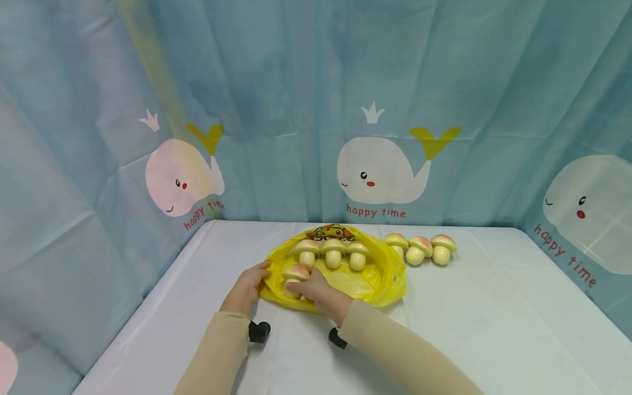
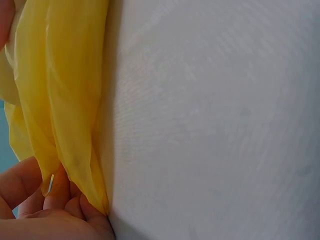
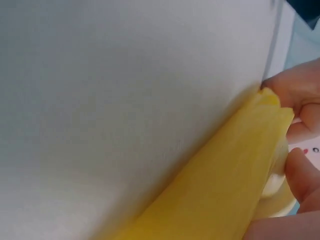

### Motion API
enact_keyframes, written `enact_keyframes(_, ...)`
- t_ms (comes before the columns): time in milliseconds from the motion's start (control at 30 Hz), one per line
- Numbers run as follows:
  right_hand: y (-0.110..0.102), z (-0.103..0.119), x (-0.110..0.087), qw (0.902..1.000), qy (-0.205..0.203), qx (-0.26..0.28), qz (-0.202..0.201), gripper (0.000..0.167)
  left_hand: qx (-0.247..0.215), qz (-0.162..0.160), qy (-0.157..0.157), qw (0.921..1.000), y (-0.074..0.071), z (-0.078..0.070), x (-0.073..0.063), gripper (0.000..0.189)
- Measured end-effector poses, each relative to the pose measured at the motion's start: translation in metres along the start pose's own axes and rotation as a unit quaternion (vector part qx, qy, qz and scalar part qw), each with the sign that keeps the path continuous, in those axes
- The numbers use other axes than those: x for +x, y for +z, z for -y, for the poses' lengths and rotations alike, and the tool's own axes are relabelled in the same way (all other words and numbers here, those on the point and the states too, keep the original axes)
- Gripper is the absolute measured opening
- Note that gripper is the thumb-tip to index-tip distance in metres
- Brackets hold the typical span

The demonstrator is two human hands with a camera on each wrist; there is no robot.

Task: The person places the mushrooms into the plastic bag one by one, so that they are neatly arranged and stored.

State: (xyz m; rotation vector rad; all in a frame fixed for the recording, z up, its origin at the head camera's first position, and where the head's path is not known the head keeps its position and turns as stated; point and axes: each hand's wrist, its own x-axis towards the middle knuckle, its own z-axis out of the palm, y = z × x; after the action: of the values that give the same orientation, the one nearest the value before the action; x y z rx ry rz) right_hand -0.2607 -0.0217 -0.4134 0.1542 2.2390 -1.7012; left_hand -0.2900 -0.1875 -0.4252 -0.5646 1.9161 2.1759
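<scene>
A yellow plastic bag [image 1: 353, 285] lies spread open on the table, a printed cartoon at its far edge. Its left edge is gripped by my left hand [image 1: 249, 285]; in the left wrist view the fingers [image 2: 59, 192] curl around the gathered plastic [image 2: 75, 100]. My right hand [image 1: 321, 293] reaches over the near rim and pinches a toy mushroom [image 1: 294, 272] with a pinkish cap, at the bag's left front. Part of its stem is hidden by the thumb. Three more mushrooms [image 1: 333, 253] stand in a row at the back inside the bag.
To the right of the bag, three mushrooms [image 1: 419, 249] sit in a row on the white table [image 1: 474, 312], the leftmost partly covered by the bag. A blue curtain [image 1: 286, 109] with printed whales hangs behind and along the sides.
</scene>
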Motion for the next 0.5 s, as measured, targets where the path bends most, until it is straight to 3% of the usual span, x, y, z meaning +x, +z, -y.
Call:
enact_keyframes(333,-0.003,0.005,0.002,0.9987,-0.006,-0.028,0.042,0.075,0.002,0.001,0.003,1.0,-0.001,0.0,-0.001,0.051)
enact_keyframes(500,-0.006,0.005,0.005,0.998,0.003,-0.031,0.055,0.078,0.001,0.004,0.01,0.9999,-0.007,0.009,0.012,0.052)
